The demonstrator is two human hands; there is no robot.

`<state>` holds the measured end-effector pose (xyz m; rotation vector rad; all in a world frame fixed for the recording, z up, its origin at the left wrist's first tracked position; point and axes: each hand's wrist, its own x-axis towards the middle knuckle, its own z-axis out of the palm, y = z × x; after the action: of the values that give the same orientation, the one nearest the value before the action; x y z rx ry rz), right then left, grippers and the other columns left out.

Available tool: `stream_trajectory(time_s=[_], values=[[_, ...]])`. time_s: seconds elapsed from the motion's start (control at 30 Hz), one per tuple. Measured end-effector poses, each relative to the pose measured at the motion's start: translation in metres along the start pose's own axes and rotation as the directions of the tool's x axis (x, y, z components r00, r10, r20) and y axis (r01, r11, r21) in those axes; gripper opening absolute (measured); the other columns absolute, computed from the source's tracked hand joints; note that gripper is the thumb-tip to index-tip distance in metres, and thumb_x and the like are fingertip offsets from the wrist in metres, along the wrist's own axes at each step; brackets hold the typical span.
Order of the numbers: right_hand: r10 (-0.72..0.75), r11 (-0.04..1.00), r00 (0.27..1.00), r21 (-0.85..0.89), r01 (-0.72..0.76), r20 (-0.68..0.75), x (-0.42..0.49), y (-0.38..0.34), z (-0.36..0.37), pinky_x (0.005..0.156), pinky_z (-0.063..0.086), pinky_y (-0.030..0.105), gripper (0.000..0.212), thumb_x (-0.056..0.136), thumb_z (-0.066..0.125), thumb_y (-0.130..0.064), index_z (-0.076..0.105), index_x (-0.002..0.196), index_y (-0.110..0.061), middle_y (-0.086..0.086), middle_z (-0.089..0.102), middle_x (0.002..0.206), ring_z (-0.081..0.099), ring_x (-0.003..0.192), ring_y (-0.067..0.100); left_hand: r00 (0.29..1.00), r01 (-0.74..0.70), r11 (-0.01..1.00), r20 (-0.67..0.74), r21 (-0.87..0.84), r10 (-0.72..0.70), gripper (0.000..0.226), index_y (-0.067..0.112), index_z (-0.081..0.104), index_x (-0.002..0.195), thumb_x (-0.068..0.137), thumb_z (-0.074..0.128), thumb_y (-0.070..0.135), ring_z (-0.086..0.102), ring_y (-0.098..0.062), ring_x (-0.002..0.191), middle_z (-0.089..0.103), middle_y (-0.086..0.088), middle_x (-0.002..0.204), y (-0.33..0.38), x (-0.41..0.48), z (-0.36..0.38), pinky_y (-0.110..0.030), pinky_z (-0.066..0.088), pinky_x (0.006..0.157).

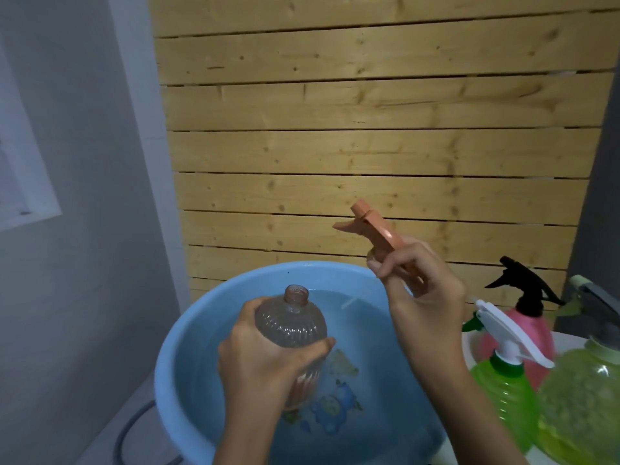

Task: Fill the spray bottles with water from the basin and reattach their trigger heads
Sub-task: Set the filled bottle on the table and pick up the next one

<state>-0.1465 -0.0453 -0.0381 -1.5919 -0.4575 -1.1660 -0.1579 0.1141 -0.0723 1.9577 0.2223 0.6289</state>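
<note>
The left hand (255, 360) has its grip wrapped round the ribbed bottle (292, 322), fingers and thumb curled on its body. The bottle is tilted over the blue basin (174, 350), its open neck pointing up and away and its base low near the water. The right hand (426, 297) has its grip pinched on the orange head (375, 229), held above the basin's far right rim. On the surface to the right stand a pink bottle (533, 333) and two green bottles (503, 387).
</note>
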Motion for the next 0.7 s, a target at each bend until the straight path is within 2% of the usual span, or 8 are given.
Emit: stream_trajectory(time_s=[0.1, 0.23, 0.33, 0.4, 0.5, 0.6, 0.7], values=[[0.047, 0.995, 0.999, 0.083, -0.048, 0.012, 0.002, -0.009, 0.0, 0.076, 0.045, 0.012, 0.031, 0.077, 0.066, 0.017, 0.052, 0.063, -0.006, 0.0, 0.065, 0.092, 0.064, 0.088, 0.007, 1.0, 0.009, 1.0, -0.005, 0.004, -0.009, 0.077, 0.032, 0.061, 0.101, 0.032, 0.093, 0.046, 0.05, -0.014, 0.08, 0.06, 0.013, 0.085, -0.001, 0.0, -0.001, -0.022, 0.039, 0.073], [0.028, 0.982, 1.0, 0.189, -0.03, 0.012, 0.011, -0.028, -0.003, 0.077, 0.048, 0.016, 0.036, 0.079, 0.065, 0.017, 0.046, 0.064, -0.01, 0.015, 0.064, 0.091, 0.067, 0.092, 0.016, 1.0, 0.025, 0.999, -0.001, 0.029, -0.025, 0.078, 0.034, 0.058, 0.101, 0.033, 0.093, 0.045, 0.051, -0.015, 0.08, 0.057, 0.013, 0.083, -0.001, 0.001, -0.003, -0.023, 0.038, 0.072], [-0.019, 0.971, 1.0, 0.24, 0.017, 0.007, 0.016, -0.044, -0.004, 0.077, 0.051, 0.019, 0.036, 0.078, 0.064, 0.02, 0.043, 0.067, -0.008, 0.003, 0.064, 0.087, 0.066, 0.089, 0.011, 0.999, 0.039, 0.998, 0.008, 0.052, -0.04, 0.078, 0.035, 0.057, 0.102, 0.033, 0.093, 0.045, 0.05, -0.016, 0.081, 0.055, 0.014, 0.082, -0.001, 0.001, -0.003, -0.024, 0.039, 0.072], [-0.055, 0.963, 0.998, 0.264, 0.048, 0.016, 0.017, -0.054, -0.005, 0.078, 0.052, 0.019, 0.035, 0.078, 0.063, 0.022, 0.041, 0.069, -0.005, 0.0, 0.063, 0.086, 0.066, 0.09, 0.007, 0.999, 0.042, 0.997, 0.013, 0.069, -0.043, 0.081, 0.034, 0.057, 0.103, 0.032, 0.093, 0.046, 0.056, -0.02, 0.088, 0.056, 0.013, 0.084, -0.001, 0.001, -0.004, -0.026, 0.043, 0.075], [-0.108, 0.959, 0.994, 0.264, 0.099, 0.017, 0.019, -0.066, -0.006, 0.079, 0.051, 0.019, 0.037, 0.077, 0.062, 0.023, 0.04, 0.07, -0.005, 0.003, 0.062, 0.091, 0.067, 0.093, 0.01, 0.999, 0.041, 0.993, 0.028, 0.114, -0.044, 0.085, 0.034, 0.057, 0.106, 0.031, 0.093, 0.048, 0.06, -0.021, 0.099, 0.055, 0.013, 0.085, 0.0, 0.0, -0.003, -0.03, 0.046, 0.081], [-0.142, 0.954, 0.99, 0.268, 0.136, 0.004, 0.019, -0.073, -0.005, 0.079, 0.049, 0.019, 0.038, 0.077, 0.063, 0.021, 0.039, 0.07, -0.008, 0.01, 0.063, 0.093, 0.067, 0.097, 0.02, 0.998, 0.035, 0.99, 0.04, 0.136, -0.041, 0.087, 0.034, 0.057, 0.109, 0.031, 0.093, 0.049, 0.06, -0.022, 0.101, 0.058, 0.011, 0.089, -0.001, 0.0, -0.004, -0.031, 0.048, 0.084], [-0.163, 0.945, 0.987, 0.291, 0.151, 0.016, 0.019, -0.079, -0.004, 0.079, 0.05, 0.022, 0.038, 0.078, 0.063, 0.02, 0.038, 0.07, -0.008, 0.009, 0.062, 0.092, 0.067, 0.096, 0.025, 0.998, 0.036, 0.987, 0.053, 0.154, -0.045, 0.086, 0.034, 0.056, 0.109, 0.033, 0.092, 0.05, 0.059, -0.021, 0.102, 0.054, 0.013, 0.087, 0.0, 0.001, -0.004, -0.031, 0.047, 0.083]])
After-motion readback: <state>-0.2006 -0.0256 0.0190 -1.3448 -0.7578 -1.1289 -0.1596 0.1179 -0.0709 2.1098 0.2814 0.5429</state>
